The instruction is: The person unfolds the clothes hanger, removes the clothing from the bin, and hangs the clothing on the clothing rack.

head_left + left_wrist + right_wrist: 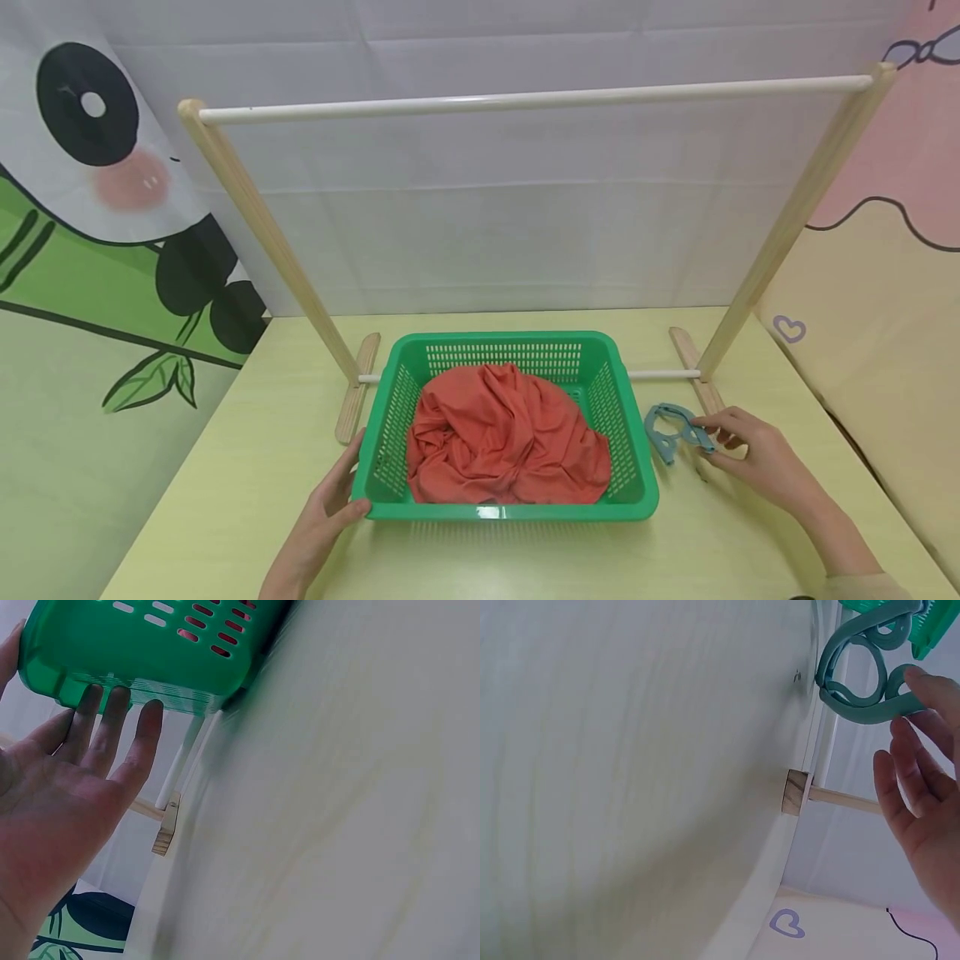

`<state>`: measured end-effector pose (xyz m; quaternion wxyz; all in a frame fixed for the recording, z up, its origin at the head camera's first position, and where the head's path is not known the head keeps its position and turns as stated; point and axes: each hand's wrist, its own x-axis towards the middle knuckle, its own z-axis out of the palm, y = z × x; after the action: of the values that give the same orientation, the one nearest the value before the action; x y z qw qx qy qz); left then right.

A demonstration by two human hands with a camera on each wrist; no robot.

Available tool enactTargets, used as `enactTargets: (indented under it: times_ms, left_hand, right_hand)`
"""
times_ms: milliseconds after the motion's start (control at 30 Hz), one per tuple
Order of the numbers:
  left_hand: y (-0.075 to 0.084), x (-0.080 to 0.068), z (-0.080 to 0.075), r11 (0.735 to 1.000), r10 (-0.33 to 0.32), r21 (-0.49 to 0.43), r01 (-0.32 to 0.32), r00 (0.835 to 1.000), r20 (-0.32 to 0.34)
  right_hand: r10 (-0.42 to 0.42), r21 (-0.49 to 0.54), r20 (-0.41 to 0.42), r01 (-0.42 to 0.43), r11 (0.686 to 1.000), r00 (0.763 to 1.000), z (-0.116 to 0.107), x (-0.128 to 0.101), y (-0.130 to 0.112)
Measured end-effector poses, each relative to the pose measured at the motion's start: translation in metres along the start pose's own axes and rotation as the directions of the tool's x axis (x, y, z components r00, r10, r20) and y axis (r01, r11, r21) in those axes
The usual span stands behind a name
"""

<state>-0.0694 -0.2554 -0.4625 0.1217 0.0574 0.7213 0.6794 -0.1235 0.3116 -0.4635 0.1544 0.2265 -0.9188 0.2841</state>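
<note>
A green plastic basket [506, 510] with slotted walls stands in the middle of the table, holding a crumpled red-orange cloth [510, 433]. At its near left corner is my left hand [322, 508]; the thumb touches the rim and the fairly straight fingers lie against the outside of the wall. The left wrist view shows these fingers [142, 742] extended beside the basket. To the right of the basket, my right hand [761, 458] pinches one end of a teal folding hanger [667, 408], folded up, between thumb and fingers. In the right wrist view the hanger [855, 712] appears curved, with loops.
Over the basket's back stands a wooden frame [795, 208] with a white top bar [525, 102], a lower bar [663, 375] and wooden feet [350, 412]. Behind it hangs white cloth [525, 233]. Printed cartoon panels flank the table [225, 500]. A small dark mark [797, 676] shows on the tabletop.
</note>
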Motion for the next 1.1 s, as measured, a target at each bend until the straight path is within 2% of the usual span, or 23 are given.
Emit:
enactTargets:
  times_ms: [233,433,600,967,1100]
  left_hand:
    - [-0.001,0.000,0.000,1.000,0.001,-0.007,-0.001,1.000,0.001]
    - [-0.004,0.000,-0.001,0.999,0.038,-0.007,-0.038,0.999,0.033]
    - [-0.004,0.001,-0.001,0.999,0.042,-0.020,-0.042,0.999,0.026]
    - [-0.003,0.000,0.000,0.999,0.026,-0.038,-0.026,1.000,0.010]
    - [-0.005,0.000,-0.002,0.998,0.053,-0.038,-0.052,0.998,0.034]
  right_hand:
    - [-0.095,-0.015,-0.096,0.094,0.995,0.991,0.001,0.006,0.001]
    - [-0.054,0.008,-0.104,0.055,0.998,0.993,-0.001,0.008,-0.003]
    - [-0.034,-0.011,-0.124,0.033,0.999,0.992,-0.002,0.010,-0.003]
    - [-0.058,-0.009,-0.181,0.057,0.998,0.982,-0.007,0.022,-0.005]
    - [-0.054,-0.026,-0.183,0.051,0.998,0.982,-0.007,0.024,-0.007]
